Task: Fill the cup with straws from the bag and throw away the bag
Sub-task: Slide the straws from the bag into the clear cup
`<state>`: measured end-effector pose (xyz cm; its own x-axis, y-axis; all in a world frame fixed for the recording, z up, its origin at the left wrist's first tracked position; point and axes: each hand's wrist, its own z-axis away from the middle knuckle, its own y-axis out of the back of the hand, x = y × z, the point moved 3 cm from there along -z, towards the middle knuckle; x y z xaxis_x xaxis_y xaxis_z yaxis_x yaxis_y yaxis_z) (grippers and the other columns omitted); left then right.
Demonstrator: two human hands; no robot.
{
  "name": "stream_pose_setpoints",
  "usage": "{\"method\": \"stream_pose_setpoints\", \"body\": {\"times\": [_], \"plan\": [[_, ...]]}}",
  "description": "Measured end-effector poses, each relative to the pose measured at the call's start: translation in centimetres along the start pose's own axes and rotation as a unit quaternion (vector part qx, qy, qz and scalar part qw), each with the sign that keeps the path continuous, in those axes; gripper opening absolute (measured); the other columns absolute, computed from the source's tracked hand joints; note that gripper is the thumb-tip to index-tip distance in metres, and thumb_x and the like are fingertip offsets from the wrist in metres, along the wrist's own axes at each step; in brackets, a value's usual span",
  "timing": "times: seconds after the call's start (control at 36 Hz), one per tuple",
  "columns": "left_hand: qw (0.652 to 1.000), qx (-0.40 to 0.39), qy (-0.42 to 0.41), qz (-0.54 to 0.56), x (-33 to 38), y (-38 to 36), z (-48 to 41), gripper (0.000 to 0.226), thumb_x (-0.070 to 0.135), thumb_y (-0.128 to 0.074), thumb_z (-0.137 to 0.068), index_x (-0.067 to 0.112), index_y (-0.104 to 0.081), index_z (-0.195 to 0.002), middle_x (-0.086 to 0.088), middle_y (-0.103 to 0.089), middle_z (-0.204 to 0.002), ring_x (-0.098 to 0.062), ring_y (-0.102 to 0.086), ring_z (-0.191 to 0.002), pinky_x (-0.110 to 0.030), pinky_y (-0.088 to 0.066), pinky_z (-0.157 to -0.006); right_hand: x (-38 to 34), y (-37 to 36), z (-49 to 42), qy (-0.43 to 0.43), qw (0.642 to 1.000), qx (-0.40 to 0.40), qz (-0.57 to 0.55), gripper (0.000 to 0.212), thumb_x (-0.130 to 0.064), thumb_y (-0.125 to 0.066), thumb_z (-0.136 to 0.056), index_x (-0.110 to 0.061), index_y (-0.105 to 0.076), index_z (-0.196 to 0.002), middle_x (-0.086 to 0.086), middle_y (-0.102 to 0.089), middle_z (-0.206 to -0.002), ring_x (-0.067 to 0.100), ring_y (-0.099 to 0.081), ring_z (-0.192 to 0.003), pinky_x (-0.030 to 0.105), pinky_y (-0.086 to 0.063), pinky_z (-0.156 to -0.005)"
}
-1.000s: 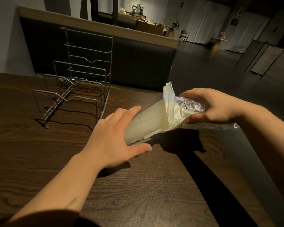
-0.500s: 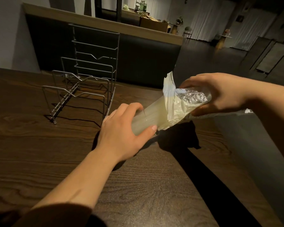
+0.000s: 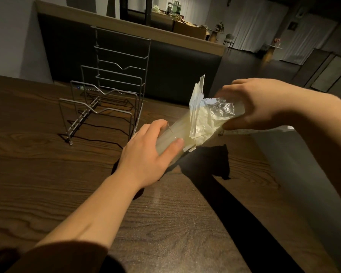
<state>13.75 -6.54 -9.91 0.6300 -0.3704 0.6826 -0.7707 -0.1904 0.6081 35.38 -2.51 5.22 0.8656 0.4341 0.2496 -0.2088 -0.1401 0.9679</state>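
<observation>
A bundle of pale translucent straws [image 3: 171,134] sticks out of a crinkled clear plastic bag [image 3: 211,115], held slanted above the dark wooden table [image 3: 47,174]. My left hand [image 3: 146,156] grips the bare lower end of the straws, fingers and thumb curled round them. My right hand [image 3: 258,105] grips the upper, bunched part of the bag. A torn flap of the bag stands up between the two hands. No cup is in view.
A wire rack [image 3: 110,95] stands on the table behind and left of my hands. The table's right edge runs just under my right forearm, with floor beyond. A dark bench with a wooden top lies behind the table.
My left hand went from reaching open at the straws to gripping them. The bag has slid a little up toward my right hand, baring more straw. Both hands rose slightly.
</observation>
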Motion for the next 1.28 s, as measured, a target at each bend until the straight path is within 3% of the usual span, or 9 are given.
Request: {"method": "stream_pose_setpoints", "body": {"times": [0.19,0.44,0.56,0.67,0.81,0.92,1.08,1.28], "plan": [[1.000,0.003,0.005,-0.029,0.2,-0.2,0.1,0.075,0.080,-0.056,-0.067,0.037,-0.042,-0.127,0.015,-0.050,-0.112,-0.011,-0.051,-0.100,-0.035,-0.041,-0.080,-0.3,0.4,0.2,-0.019,1.000,-0.020,0.000,0.072,-0.056,-0.076,-0.074,-0.034,-0.047,-0.137,-0.003,-0.056,-0.126,0.022,-0.055,-0.112,0.034,-0.045,-0.088],[0.998,0.057,0.017,-0.021,0.9,-0.3,0.3,0.060,0.077,-0.057,-0.067,0.037,-0.047,-0.110,0.014,-0.053,-0.103,-0.013,-0.055,-0.092,-0.035,-0.044,-0.077,-1.4,1.2,1.1,-0.010,0.999,-0.002,0.034,0.074,-0.058,-0.074,-0.074,-0.033,-0.047,-0.138,-0.003,-0.055,-0.124,0.022,-0.054,-0.112,0.029,-0.038,-0.078],[0.999,0.040,0.012,-0.032,1.1,-0.3,0.4,0.064,0.080,-0.052,-0.069,0.036,-0.046,-0.114,0.012,-0.052,-0.105,-0.015,-0.054,-0.094,-0.035,-0.042,-0.078,-2.5,1.5,1.3,-0.004,0.998,0.000,0.064,0.072,-0.060,-0.072,-0.074,-0.034,-0.047,-0.137,-0.002,-0.056,-0.125,0.023,-0.054,-0.115,0.033,-0.045,-0.082],[0.999,-0.006,0.015,-0.050,1.2,-0.4,0.4,0.082,0.083,-0.060,-0.061,0.038,-0.039,-0.126,0.012,-0.049,-0.118,-0.012,-0.048,-0.105,-0.036,-0.042,-0.085,-3.8,2.1,1.3,-0.001,0.992,0.000,0.125,0.075,-0.064,-0.067,-0.075,-0.037,-0.041,-0.140,-0.001,-0.052,-0.128,0.025,-0.051,-0.118,0.040,-0.052,-0.084],[0.998,-0.014,0.017,-0.061,1.1,-0.5,0.5,0.096,0.069,-0.077,-0.059,0.033,-0.035,-0.137,0.009,-0.054,-0.129,-0.018,-0.052,-0.116,-0.038,-0.043,-0.094,-5.7,2.9,0.7,0.038,0.982,-0.027,0.182,0.087,-0.064,-0.070,-0.074,-0.035,-0.033,-0.147,0.002,-0.050,-0.135,0.026,-0.047,-0.125,0.044,-0.051,-0.093],[0.999,0.006,0.023,-0.031,1.0,-0.7,0.7,0.092,0.058,-0.082,-0.061,0.029,-0.036,-0.136,0.009,-0.054,-0.125,-0.010,-0.046,-0.107,-0.031,-0.039,-0.088,-7.2,4.3,0.5,0.071,0.970,-0.032,0.231,0.096,-0.065,-0.073,-0.070,-0.037,-0.027,-0.149,0.001,-0.048,-0.138,0.026,-0.045,-0.127,0.045,-0.050,-0.097],[0.997,0.020,0.073,0.020,0.8,-0.8,1.0,0.090,0.022,-0.081,-0.063,0.029,-0.035,-0.141,0.008,-0.051,-0.128,-0.018,-0.047,-0.119,-0.032,-0.039,-0.095,-8.4,5.3,0.0,0.105,0.948,-0.061,0.293,0.102,-0.069,-0.070,-0.070,-0.041,-0.015,-0.151,-0.002,-0.040,-0.141,0.025,-0.039,-0.131,0.045,-0.046,-0.101],[0.994,0.016,0.101,0.036,1.1,-0.6,1.1,0.094,0.018,-0.081,-0.065,0.028,-0.032,-0.145,0.005,-0.049,-0.137,-0.020,-0.044,-0.126,-0.036,-0.040,-0.101,-8.8,5.4,0.0,0.137,0.935,-0.072,0.320,0.097,-0.062,-0.074,-0.070,-0.041,-0.020,-0.148,-0.003,-0.044,-0.137,0.023,-0.043,-0.126,0.041,-0.051,-0.096]]}}
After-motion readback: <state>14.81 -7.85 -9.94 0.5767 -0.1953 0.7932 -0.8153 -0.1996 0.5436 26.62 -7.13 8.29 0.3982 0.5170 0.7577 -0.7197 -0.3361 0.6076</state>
